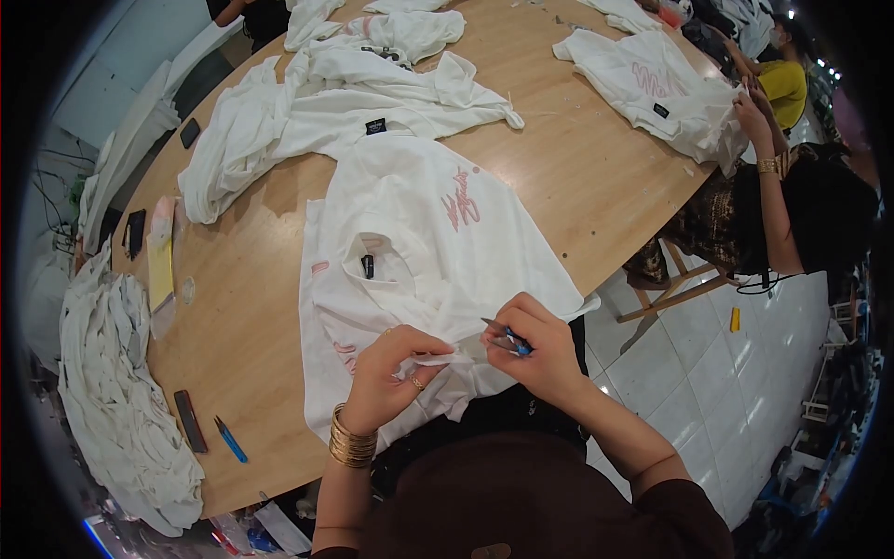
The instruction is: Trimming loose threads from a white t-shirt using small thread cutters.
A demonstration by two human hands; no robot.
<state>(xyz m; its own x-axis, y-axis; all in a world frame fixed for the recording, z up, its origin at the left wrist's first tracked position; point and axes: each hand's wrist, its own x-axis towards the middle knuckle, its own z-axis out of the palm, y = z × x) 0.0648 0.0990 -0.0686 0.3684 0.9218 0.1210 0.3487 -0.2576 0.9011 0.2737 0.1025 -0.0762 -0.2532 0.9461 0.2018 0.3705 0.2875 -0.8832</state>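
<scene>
left hand [389, 373]: fingers pinched together on a fold of the white shirt's hem near the table edge; a ring on one finger, gold bangles [351, 442] on the wrist
right hand [540, 347]: closed around small blue-handled snips [506, 337], blades pointing left toward the pinched fold
white shirt [438, 233]: spread flat on the wooden table just in front of the person, pink lettering on the chest, dark label at the neck, lower hem gathered up between the two hands
wooden table [577, 177]: big and rounded, pale brown
other shirts: a loose heap [345, 93] farther up the table, touching the collar end of the near shirt; a tall stack of folded white cloth [116, 391] at the left edge
small things at the left: a blue-handled cutter [230, 439] lying beside a dark flat bar [190, 420], both well apart from the hands; a yellow strip [161, 270] higher up
co-worker [792, 214]: seated at the right side of the table, hands raised to another white shirt [652, 88] with pink lettering
floor [726, 354]: white tiles to the right
</scene>
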